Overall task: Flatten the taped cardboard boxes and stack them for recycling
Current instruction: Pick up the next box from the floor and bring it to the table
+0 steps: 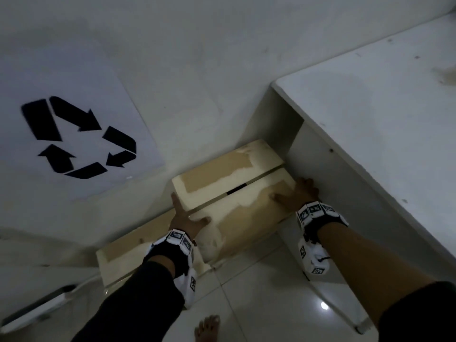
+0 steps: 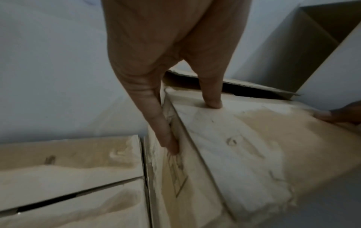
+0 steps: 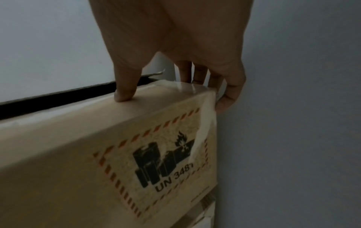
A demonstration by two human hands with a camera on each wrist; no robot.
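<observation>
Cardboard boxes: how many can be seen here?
2. One cardboard box is held between the left hand and right hand, beside the white table. The second box lies left, lower. Others may be hidden.

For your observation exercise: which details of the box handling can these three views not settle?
- Upper box contents: flaps nearly closed, head view.
- Right hand fingers behind the box's end: mostly hidden, right wrist view.
- Lower box near end: covered by the left arm, head view.
- Label number's last digit: under tape.
</observation>
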